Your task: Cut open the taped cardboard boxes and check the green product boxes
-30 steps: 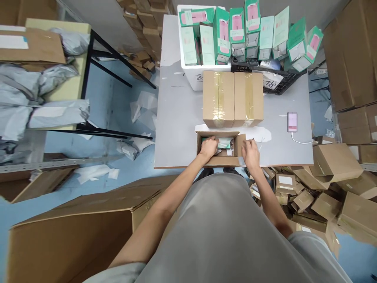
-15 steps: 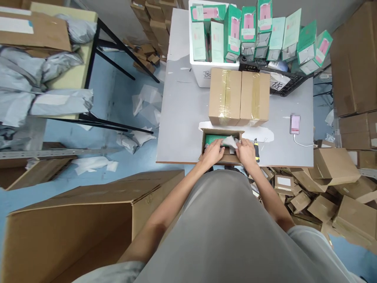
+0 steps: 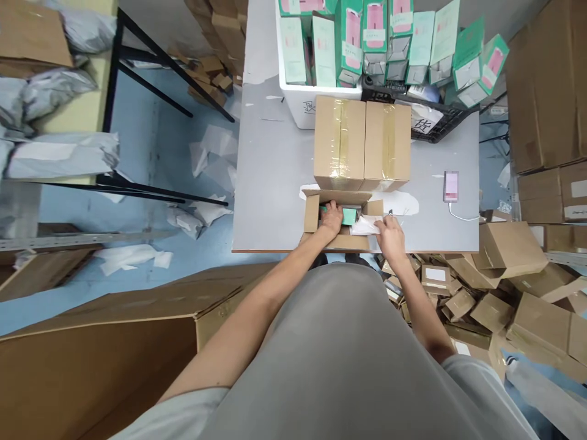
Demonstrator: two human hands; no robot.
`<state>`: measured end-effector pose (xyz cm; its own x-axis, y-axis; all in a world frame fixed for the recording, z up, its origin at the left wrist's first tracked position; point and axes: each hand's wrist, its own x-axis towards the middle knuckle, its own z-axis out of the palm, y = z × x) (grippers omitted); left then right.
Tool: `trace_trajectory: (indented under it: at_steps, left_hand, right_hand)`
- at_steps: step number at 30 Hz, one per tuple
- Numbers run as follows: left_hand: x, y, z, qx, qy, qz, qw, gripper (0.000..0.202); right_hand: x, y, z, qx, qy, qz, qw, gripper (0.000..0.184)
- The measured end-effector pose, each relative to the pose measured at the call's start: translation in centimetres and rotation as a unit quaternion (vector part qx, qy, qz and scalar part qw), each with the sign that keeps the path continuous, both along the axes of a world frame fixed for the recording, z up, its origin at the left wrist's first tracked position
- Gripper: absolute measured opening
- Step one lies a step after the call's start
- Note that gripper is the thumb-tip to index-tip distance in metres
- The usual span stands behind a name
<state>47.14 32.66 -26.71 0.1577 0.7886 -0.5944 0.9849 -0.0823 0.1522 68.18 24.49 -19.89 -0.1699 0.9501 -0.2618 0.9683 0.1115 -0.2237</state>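
A small open cardboard box (image 3: 312, 215) sits at the near edge of the grey table (image 3: 270, 177). A green product box (image 3: 350, 214) lies inside it. My left hand (image 3: 331, 220) reaches into the box and presses on the green box, fingers curled over it. My right hand (image 3: 390, 234) is at the box's right side, pinching a white sheet of paper (image 3: 364, 226) that lies over the box's right part.
Two taped cardboard boxes (image 3: 362, 142) stand just behind the open one. Several green and pink product boxes (image 3: 367, 43) fill a white bin and a black crate at the back. A phone (image 3: 451, 186) on a cable lies at right. Loose cartons (image 3: 499, 287) pile on the floor at right; a large carton (image 3: 101, 360) stands at near left.
My left hand has gone deeper into the box onto the green box. My right hand has drawn the white paper toward the box's right side. The left flap now stands open.
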Motion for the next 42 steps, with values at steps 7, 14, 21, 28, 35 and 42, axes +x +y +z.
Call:
trace_trajectory:
  at_steps: [7,14,21,28,35,42]
  left_hand:
    - [-2.3,-1.2,1.8,0.022,-0.032,-0.007,0.999,0.067]
    - [-6.7,-1.6,7.8,0.142,-0.232,0.095,0.958,0.073]
    - [-8.9,-2.3,11.6,0.150,-0.352,0.187,0.905,0.072]
    - [-10.4,-2.7,12.9,0.050,-0.452,0.257,0.853,0.077]
    - [-11.2,-2.5,15.8,-0.047,-0.507,0.200,0.837,0.074]
    - [-11.1,-3.8,15.4,-0.065,-0.543,0.237,0.803,0.071]
  right_hand:
    - [0.1,0.0,0.3,-0.003,0.028,0.043,0.999,0.033]
    - [-0.2,1.2,1.8,-0.007,0.022,0.048,0.999,0.029]
    - [-6.5,3.2,2.2,-0.078,0.011,0.076,0.994,0.055]
    - [-3.7,4.2,7.1,0.022,0.321,0.005,0.947,0.058]
    - [-5.2,8.3,11.0,-0.041,0.531,0.097,0.841,0.054]
    - [-6.8,8.4,8.8,-0.040,0.592,-0.024,0.804,0.051]
